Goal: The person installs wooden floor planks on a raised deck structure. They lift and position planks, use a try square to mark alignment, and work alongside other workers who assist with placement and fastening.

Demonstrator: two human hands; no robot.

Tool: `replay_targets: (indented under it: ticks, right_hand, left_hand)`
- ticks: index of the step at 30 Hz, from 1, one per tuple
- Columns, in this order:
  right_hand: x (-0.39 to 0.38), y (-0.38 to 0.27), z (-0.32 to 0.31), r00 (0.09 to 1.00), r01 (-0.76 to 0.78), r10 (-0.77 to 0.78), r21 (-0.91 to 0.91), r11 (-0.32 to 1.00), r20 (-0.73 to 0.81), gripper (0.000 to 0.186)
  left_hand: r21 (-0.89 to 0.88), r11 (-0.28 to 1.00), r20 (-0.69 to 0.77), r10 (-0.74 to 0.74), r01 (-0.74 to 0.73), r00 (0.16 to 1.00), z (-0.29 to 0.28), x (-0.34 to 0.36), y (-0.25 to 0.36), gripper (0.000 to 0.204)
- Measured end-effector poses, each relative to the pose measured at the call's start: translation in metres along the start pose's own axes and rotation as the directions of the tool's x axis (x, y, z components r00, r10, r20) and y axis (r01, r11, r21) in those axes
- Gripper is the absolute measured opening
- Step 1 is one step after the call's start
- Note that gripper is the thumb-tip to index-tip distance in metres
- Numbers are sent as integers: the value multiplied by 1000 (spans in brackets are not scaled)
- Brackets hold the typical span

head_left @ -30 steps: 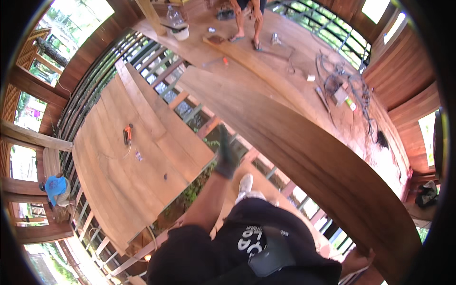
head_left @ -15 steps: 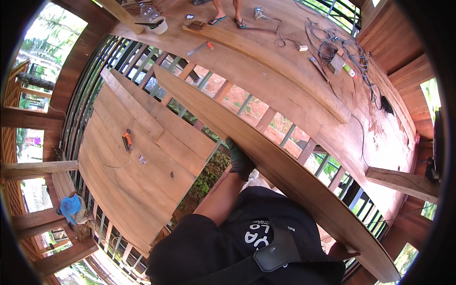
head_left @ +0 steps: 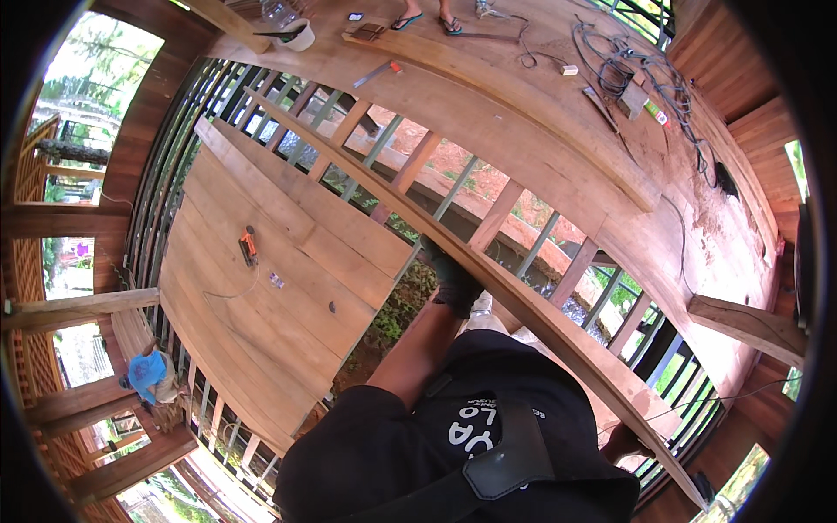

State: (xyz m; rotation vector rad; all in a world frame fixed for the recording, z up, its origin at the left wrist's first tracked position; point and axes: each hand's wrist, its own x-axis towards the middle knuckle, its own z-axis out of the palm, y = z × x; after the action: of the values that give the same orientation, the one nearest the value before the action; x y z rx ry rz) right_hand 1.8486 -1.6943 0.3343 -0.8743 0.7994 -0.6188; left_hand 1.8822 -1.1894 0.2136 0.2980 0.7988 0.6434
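Note:
A long wooden plank (head_left: 542, 318) runs diagonally in front of my body, turned up so that mostly its narrow edge shows. My left hand (head_left: 451, 277), in a dark glove, is closed on the plank's near side around its middle; the board hides part of the fingers. Lower right, my right hand (head_left: 622, 443) grips the plank close to its near end, its fingers partly hidden. Beneath the plank lie open floor joists (head_left: 495, 214), with soil and plants visible through the gaps. Fitted floorboards (head_left: 261, 305) lie to the left.
An orange nail gun (head_left: 249, 247) with a thin hose rests on the left boards. Boarded floor (head_left: 558, 187) lies beyond the gap, with tangled cables (head_left: 615, 65), a white bucket (head_left: 299, 37) and a person's sandalled feet (head_left: 451, 24). A blue-shirted co-worker (head_left: 150, 375) bends at far left.
The plank has rotated from showing its broad face to nearly edge-on, and its far end has swung left. Both hands keep hold of it. My view has shifted slightly.

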Motion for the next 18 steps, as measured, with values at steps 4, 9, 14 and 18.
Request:
replay_targets:
  ticks: [4,9,14,18]
  right_hand:
    - [7,3,-7,1000,-22,22,-22,1000,-8,78]
    - [12,-7,-24,998,7,-9,-42,999,-58,78]
    - [35,9,-37,995,-38,32,-65,997,-92,79]
    - [53,29,-51,987,-87,75,-83,993,-145,79]
  left_hand:
    - [-5,992,54,-125,126,991,-58,35,-14,70]
    - [313,950,75,-19,-5,997,-49,28,-5,86]
    - [-2,981,-6,-194,194,981,-65,53,43,83]
    - [-3,979,59,-201,202,978,-30,28,61,87]
